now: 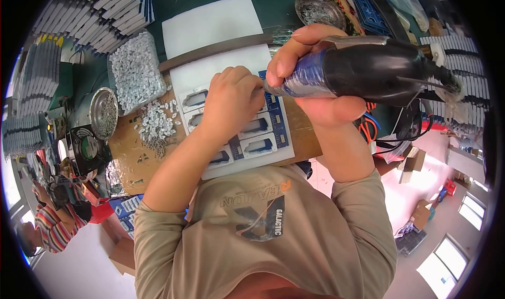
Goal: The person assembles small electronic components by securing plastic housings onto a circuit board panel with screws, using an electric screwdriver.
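While the green desk (184,1) spreads widest across the view, stacks of flat grey-and-blue parts (102,9) crowd its upper left corner, and more such stacks (457,51) line the right side. On the desk lies a brown work board (131,151), and on that a white tray (247,157) with rows of blue-framed parts (260,146) set in its pockets. A second white tray (210,22) lies just beyond it, with a dark strip between them.

Next in size comes the electric screwdriver (368,70), black-bodied with blue tape round its front end, held sideways over the tray's right part. The right hand (310,78) is clamped around it, fingers wrapped over the top and thumb under. Its tip points left, toward the left hand (231,101), which rests on the tray with its fingers curled together at the driver's tip; whether they pinch something I cannot tell.

Left of the tray stands a clear bag of small white pieces (135,70), with a loose heap of the same pieces (155,125) spilled on the board. A round metal dish (103,112) of tiny screws sits near the bag, a second dish (319,9) lies at the top, and a small black fan (87,149) sits at the board's left edge.
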`<state>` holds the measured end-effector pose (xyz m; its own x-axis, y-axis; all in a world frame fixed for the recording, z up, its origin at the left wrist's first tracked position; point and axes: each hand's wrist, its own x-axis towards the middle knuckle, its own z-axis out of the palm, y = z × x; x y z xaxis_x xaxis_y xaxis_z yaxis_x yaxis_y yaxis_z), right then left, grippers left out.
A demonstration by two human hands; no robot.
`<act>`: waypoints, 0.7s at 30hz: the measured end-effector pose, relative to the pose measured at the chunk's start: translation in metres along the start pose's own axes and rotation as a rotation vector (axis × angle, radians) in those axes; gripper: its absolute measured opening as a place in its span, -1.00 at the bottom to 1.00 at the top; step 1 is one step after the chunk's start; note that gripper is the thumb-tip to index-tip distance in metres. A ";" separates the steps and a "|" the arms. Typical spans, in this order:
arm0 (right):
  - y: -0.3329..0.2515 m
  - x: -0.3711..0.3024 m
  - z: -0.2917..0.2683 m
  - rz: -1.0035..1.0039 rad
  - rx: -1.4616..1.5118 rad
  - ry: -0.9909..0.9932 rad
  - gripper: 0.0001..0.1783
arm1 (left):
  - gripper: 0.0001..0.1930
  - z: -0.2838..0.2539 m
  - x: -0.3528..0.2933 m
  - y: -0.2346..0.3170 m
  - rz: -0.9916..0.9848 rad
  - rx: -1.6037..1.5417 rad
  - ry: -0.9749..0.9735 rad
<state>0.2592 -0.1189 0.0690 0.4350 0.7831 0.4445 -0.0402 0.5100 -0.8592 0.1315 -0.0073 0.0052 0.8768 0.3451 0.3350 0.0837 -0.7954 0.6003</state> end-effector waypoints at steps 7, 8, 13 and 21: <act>0.012 0.000 0.008 0.063 0.032 0.095 0.20 | -0.87 0.000 -0.001 -0.002 0.012 0.005 0.018; 0.011 0.002 0.009 0.065 0.030 0.095 0.20 | -0.87 0.001 -0.001 -0.002 0.012 0.003 0.019; 0.008 0.005 0.012 0.100 -0.044 0.060 0.19 | -0.86 0.003 -0.003 -0.005 0.025 -0.002 0.040; 0.007 0.009 0.011 0.145 -0.059 -0.008 0.18 | -0.86 0.004 -0.003 -0.005 0.029 0.008 0.046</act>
<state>0.2529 -0.1042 0.0699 0.4217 0.8498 0.3163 -0.0489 0.3696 -0.9279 0.1302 -0.0065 -0.0022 0.8561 0.3441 0.3855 0.0622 -0.8092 0.5842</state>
